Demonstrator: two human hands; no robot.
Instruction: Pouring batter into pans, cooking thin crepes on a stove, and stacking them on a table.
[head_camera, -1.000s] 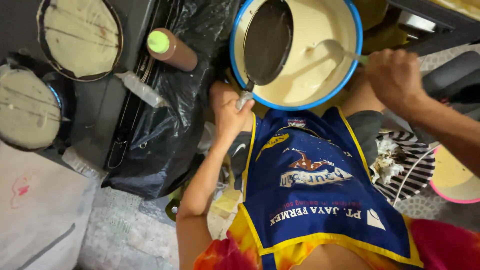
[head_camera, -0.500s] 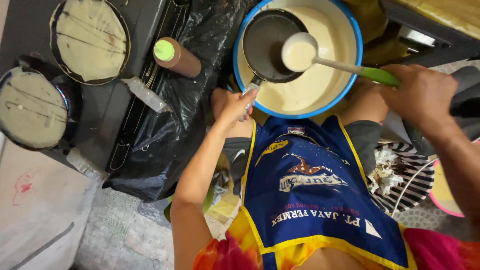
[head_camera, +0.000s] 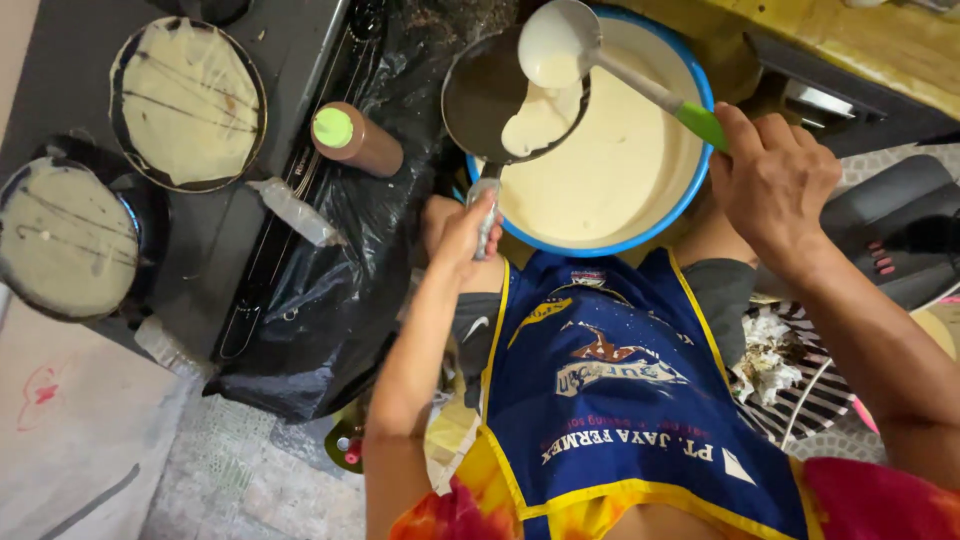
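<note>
My left hand (head_camera: 462, 232) grips the metal handle of a small dark frying pan (head_camera: 490, 95), held tilted over a big blue-rimmed bowl (head_camera: 690, 185) full of pale batter. My right hand (head_camera: 772, 180) holds the green handle of a white ladle (head_camera: 552, 42) and tips it over the pan. Batter runs from the ladle into the pan's right side. I wear a blue apron with yellow trim (head_camera: 610, 400).
Two more pans with thin pale crepes sit on a dark stove at the left, one (head_camera: 187, 100) further from me than the other (head_camera: 62, 240). A brown bottle with a green cap (head_camera: 355, 140) lies on black plastic sheeting (head_camera: 330, 290). A wooden surface is at the top right.
The ladle rose out of the batter bowl, came over the pan and now pours batter into it. The pan stays held over the bowl.
</note>
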